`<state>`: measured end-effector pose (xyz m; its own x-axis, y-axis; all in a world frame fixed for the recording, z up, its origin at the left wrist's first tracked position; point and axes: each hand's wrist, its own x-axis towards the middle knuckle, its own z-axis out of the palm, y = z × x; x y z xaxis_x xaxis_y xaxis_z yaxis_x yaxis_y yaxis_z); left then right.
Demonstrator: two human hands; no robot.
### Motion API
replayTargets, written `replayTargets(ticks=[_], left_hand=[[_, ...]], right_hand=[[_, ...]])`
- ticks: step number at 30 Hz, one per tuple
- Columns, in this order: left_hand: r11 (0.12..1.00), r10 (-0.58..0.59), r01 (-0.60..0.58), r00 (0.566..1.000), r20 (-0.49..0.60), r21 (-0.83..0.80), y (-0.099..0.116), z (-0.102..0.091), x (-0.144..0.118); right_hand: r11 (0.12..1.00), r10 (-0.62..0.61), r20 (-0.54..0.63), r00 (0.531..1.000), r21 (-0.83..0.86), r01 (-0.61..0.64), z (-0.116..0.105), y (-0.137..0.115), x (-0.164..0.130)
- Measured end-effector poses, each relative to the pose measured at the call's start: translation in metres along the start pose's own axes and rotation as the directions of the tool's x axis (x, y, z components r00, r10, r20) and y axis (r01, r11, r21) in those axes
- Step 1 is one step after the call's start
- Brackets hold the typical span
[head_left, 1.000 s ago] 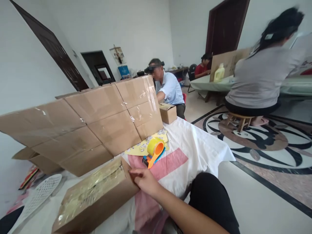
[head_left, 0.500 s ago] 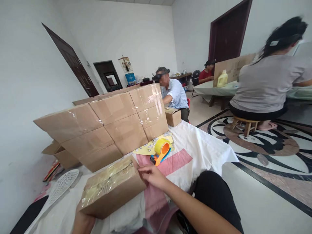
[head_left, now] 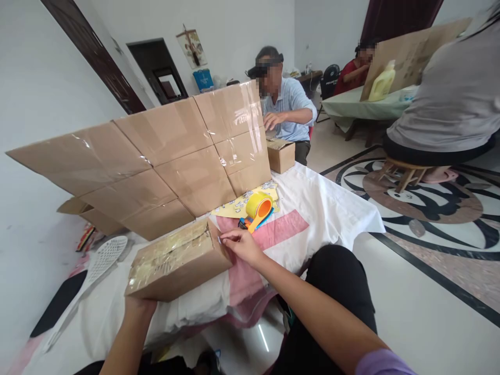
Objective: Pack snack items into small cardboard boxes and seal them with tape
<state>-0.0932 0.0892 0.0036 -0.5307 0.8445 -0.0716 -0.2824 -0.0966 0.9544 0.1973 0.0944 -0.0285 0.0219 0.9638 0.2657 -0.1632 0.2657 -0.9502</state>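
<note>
Box (head_left: 175, 266) sits tilted at the cloth's (head_left: 324, 203) near edge, left hand (head_left: 141, 306) beneath its left end, fingers hidden, right hand (head_left: 242, 246) half-curled at the other, any pinch unclear; should the left slip, the box could drop lapward.

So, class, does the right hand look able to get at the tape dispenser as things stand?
Probably yes: the tape dispenser lies just beyond the right hand, with nothing visible between them. The hand would likely have to leave the cardboard box first.
</note>
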Motion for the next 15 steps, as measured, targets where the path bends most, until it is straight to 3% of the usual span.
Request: replayTargets(ticks=[15], left_hand=[[0.997, -0.050, 0.049, 0.999, -0.012, -0.063, 0.010, 0.013, -0.017]], right_hand=[[0.999, -0.035, 0.013, 0.999, 0.008, 0.035, 0.001, 0.003, 0.006]])
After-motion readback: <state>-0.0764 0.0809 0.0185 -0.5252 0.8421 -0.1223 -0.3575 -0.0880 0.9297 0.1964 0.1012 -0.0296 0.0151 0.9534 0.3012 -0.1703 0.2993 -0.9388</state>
